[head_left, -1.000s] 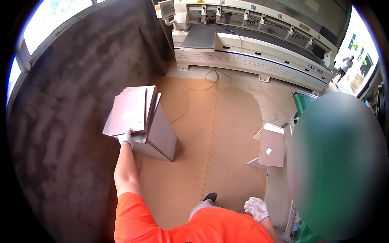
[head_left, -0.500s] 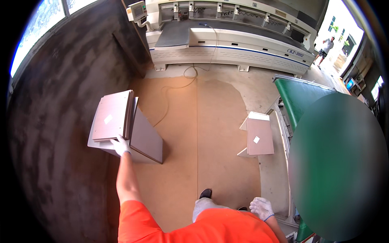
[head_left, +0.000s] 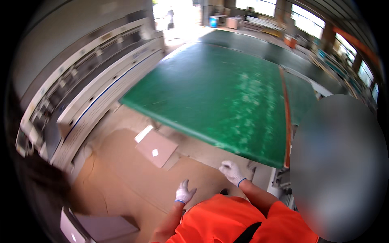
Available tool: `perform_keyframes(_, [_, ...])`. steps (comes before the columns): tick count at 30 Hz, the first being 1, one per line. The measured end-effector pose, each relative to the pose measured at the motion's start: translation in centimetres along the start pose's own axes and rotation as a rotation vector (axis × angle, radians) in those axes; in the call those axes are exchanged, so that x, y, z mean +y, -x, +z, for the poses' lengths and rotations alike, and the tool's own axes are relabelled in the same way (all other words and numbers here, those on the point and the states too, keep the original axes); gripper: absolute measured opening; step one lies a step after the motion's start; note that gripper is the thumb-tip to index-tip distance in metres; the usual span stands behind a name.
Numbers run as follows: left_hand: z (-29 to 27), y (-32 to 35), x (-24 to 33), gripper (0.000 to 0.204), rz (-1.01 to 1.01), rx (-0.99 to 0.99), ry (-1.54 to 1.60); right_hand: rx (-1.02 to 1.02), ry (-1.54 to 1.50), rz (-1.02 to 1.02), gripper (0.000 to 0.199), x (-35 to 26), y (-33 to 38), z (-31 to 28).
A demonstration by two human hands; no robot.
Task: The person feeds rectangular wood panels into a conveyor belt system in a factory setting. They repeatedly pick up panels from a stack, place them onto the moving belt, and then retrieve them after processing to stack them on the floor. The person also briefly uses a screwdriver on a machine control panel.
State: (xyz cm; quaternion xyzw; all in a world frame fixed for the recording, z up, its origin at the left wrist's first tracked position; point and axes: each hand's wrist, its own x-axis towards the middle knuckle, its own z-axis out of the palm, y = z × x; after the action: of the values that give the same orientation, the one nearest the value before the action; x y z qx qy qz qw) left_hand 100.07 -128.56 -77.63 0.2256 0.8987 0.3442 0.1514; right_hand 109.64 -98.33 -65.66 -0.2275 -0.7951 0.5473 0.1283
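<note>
My left hand (head_left: 184, 192) wears a white glove and hangs free in front of my orange shirt, fingers spread, holding nothing. My right hand (head_left: 232, 171), gloved the same way, is raised near the front edge of a big green table (head_left: 219, 93), fingers loosely apart and empty. A stack of pale flat boards (head_left: 101, 227) lies at the lower left on the brown floor. Another small stack of pale boards (head_left: 156, 148) rests on the floor below the green table's near edge.
A long grey-white machine (head_left: 85, 89) runs along the left. A blurred person (head_left: 338, 170) stands close at the right. Further green tables (head_left: 263, 44) and windows lie beyond, with a distant person at the back.
My view has swung right from the floor and left stack to the green table. My left hand has let go of the boards at the left; both hands now hang free.
</note>
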Motion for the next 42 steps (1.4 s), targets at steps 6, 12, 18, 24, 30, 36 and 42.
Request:
perform_keyframes(6, [-0.5, -12.2, 6.8, 0.107, 0.307, 0.067, -0.395, 0.76, 0.487, -0.138, 0.04, 6.3, 1.9, -19.5])
perform_keyframes(12, [0.0, -20.1, 16.7, 0.113, 0.551, 0.048, -0.601, 1.019, 0.73, -0.008, 0.054, 11.0, 4.3, -30.2])
perform_keyframes(18, [3.0, -23.7, 19.5, 0.116, 0.655, 0.184, -0.703, 0.908, 0.4, 0.383, 0.054, 13.9, 3.3, -29.6])
perform_keyframes(24, [3.0, -23.6, 23.3, 0.107, 0.797, 0.17, -0.612, 0.883, 0.336, 0.404, 0.055, 13.8, 3.4, -29.9])
perform_keyframes(30, [5.5, -24.2, 21.7, 0.101, 0.838, 0.298, -0.562, 0.904, 0.222, 0.488, 0.06, 12.9, 3.6, -30.3])
perform_keyframes(36, [4.2, -24.2, 21.8, 0.103, 0.819, 0.23, -0.605, 1.073, 0.007, 0.502, 0.065, 13.4, 0.9, -35.1])
perform_keyframes(42, [3.2, -25.5, 25.6, 0.108, 0.762, 0.089, -0.617, 1.399, -0.434, 0.458, 0.045, 22.1, -4.4, -42.5])
